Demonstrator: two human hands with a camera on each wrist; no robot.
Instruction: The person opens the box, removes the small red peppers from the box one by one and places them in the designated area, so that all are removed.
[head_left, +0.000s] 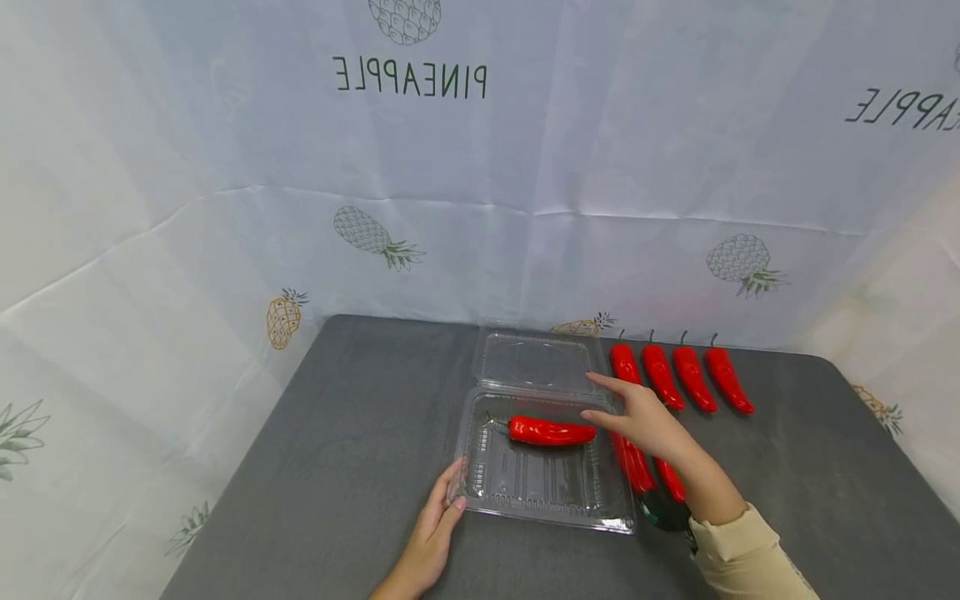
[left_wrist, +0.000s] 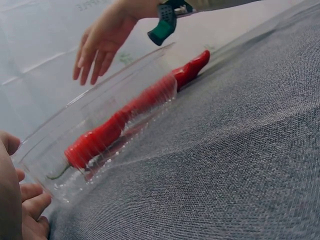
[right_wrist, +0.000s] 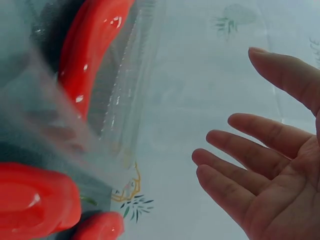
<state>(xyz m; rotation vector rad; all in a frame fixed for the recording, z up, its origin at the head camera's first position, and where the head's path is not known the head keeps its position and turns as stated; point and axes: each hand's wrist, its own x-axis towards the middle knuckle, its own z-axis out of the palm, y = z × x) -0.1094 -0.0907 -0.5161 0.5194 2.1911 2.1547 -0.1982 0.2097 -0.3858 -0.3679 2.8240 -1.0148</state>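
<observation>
A clear plastic container (head_left: 540, 515) stands on the table with its hinged lid (head_left: 536, 362) folded back flat. Inside, toward the back, one red chili pepper (head_left: 551, 431) lies crosswise, its green stem pointing left. My left hand (head_left: 427, 542) grips the container's left side near the front corner, thumb at the rim and fingers along the wall. Above the container's right edge hovers my right hand (head_left: 645, 417), fingers spread and holding nothing. In the right wrist view that hand (right_wrist: 270, 165) shows an empty palm with extended fingers.
Several more red chili peppers (head_left: 726, 379) lie side by side to the right of the container, some partly hidden by my right forearm. A dark green wrist device (head_left: 663, 510) is on that arm. The grey tabletop (head_left: 360, 417) ends at a pineapple-print curtain (head_left: 480, 167).
</observation>
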